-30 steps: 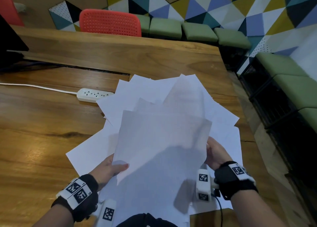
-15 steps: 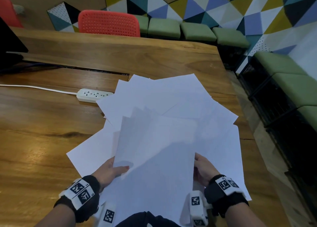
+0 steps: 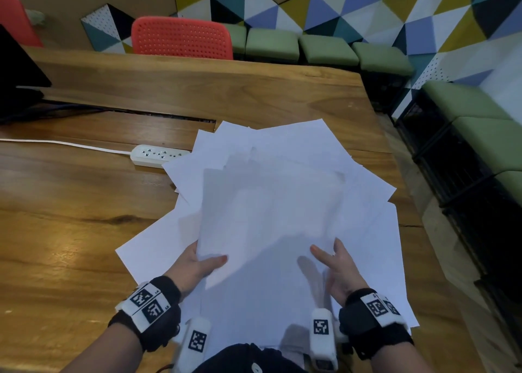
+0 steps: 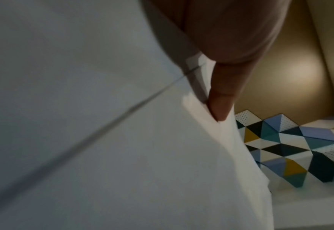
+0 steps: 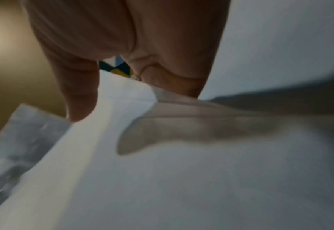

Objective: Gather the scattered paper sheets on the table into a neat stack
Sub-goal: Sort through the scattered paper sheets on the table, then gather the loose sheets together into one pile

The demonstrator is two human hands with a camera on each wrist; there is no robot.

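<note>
Several white paper sheets (image 3: 285, 149) lie fanned and overlapping on the wooden table (image 3: 70, 231). A bundle of sheets (image 3: 268, 217) is raised above them at the near side. My left hand (image 3: 203, 262) pinches the bundle's lower left edge, thumb on top and fingers beneath. In the left wrist view one finger (image 4: 221, 96) presses against the paper (image 4: 103, 140). My right hand (image 3: 330, 257) is at the bundle's lower right with its thumb stretched out. The right wrist view shows the thumb (image 5: 77, 93) touching a sheet (image 5: 182, 179), and a straight finger shows through from behind it.
A white power strip (image 3: 158, 155) with its cord lies left of the papers, partly under one sheet. A dark screen (image 3: 17, 70) stands at the far left. Behind the table are a red chair (image 3: 180, 38) and green stools (image 3: 327, 49). The table's right edge runs close to the papers.
My right hand left the bundle's right edge and slid down and inward to its lower right. The raised sheets dropped flatter over the pile. My left hand kept its pinch.
</note>
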